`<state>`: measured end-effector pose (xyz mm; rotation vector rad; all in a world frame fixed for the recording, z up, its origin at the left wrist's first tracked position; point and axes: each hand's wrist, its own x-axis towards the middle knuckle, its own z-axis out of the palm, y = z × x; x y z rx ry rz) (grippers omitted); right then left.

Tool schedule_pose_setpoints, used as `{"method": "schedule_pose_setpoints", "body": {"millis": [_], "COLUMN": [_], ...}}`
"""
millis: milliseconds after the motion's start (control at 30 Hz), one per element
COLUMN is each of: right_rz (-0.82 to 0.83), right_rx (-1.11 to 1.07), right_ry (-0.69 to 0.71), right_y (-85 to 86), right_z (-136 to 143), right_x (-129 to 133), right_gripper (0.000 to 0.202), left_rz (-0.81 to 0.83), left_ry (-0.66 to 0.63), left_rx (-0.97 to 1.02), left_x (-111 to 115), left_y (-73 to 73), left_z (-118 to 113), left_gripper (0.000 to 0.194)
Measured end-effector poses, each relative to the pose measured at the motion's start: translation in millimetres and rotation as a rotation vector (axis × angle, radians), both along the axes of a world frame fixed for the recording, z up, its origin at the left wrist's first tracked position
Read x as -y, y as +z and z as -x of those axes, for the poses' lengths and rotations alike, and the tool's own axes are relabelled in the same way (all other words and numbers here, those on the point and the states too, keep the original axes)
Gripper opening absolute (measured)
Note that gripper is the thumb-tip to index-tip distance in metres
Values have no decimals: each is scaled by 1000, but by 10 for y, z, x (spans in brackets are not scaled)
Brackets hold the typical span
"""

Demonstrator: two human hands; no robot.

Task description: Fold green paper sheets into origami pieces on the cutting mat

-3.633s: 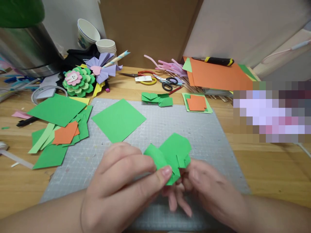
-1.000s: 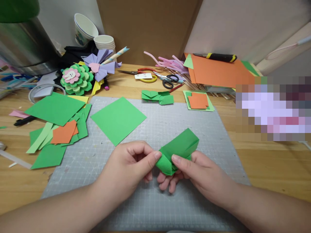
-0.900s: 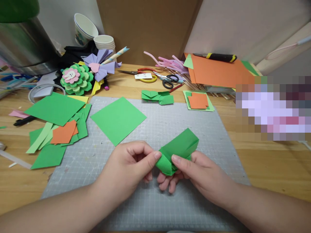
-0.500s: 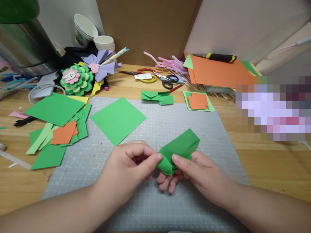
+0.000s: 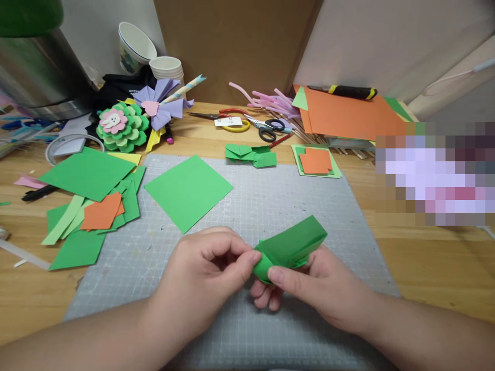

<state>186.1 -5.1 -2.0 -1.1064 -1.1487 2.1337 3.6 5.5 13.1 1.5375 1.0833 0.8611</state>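
Observation:
Both hands hold a folded piece of green paper [image 5: 292,242] above the grey cutting mat [image 5: 216,330]. My left hand [image 5: 216,263] pinches its left end between thumb and finger. With the thumb pressed on the lower edge and the fingers underneath, my right hand [image 5: 313,275] supports it from the right. The piece tilts up toward the right, and its underside is hidden. A flat green paper square [image 5: 189,193] lies on the mat beyond my left hand. Another folded green paper piece [image 5: 250,155] rests at the mat's far edge.
Green, light green and orange paper scraps [image 5: 102,211] overlap at the left. Small paper squares [image 5: 315,161] are stacked at the far right of the mat. Scissors [image 5: 266,126], pink pipe cleaners [image 5: 274,103], a paper flower [image 5: 121,126] and a utility knife [image 5: 351,92] lie behind.
The folded green paper has tipped slightly down and to the right. My right thumb has shifted a little left and down along its edge, while the left hand keeps its pinch.

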Motion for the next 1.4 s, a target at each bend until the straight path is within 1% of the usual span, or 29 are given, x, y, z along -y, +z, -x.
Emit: {"method": "schedule_pose_setpoints", "body": {"millis": [167,367,433,567,667,733,800,833,900,967,1067,1200,1267,1400], "right_rz": [-4,-37,-25,12,31,24,23,25,21,-2,-39,6,25,13], "right_rx": [12,-24,-22,-8,-2,-10,-44,-70,-108,-89,-31,-67,-14,96], "right_ry": [11,10,18,24,11,-45,-141,-195,-279,-312,-287,-229,-199,-165], "right_y": [17,12,11,4,-6,-13,-19,-21,-24,-25,-27,-33,-33,-30], "right_z": [8,-2,-8,-11,-6,1,10,15,26,35,36,12,0,-1], "right_x": [-8,-45,-53,-51,-43,-41,-41,-41,-39,-37,-39,-52,-57,-54], "right_gripper": [32,31,30,31,31,30,29,28,26,26,28,36,38,39], "left_rz": [23,-122,-116,60,244,396,514,544,547,525,558,647,692,776], "left_ry": [-12,-32,-20,11,11,-8,-10,-3,16,5,-48,-82,-108,-164], "left_rx": [-29,-137,-147,-77,52,173,255,264,231,192,220,321,363,435], "left_x": [-4,6,17,16,-13,-31,-35,-30,-12,3,-10,-78,-107,-123], "left_y": [20,29,23,14,10,0,-22,-37,-71,-101,-120,-99,-90,-101], "left_z": [5,2,-8,-40,-57,-66,-80,-90,-113,-135,-142,-92,-61,-33], "left_gripper": [23,21,21,22,22,18,16,20,27,26,24,29,28,27]}}
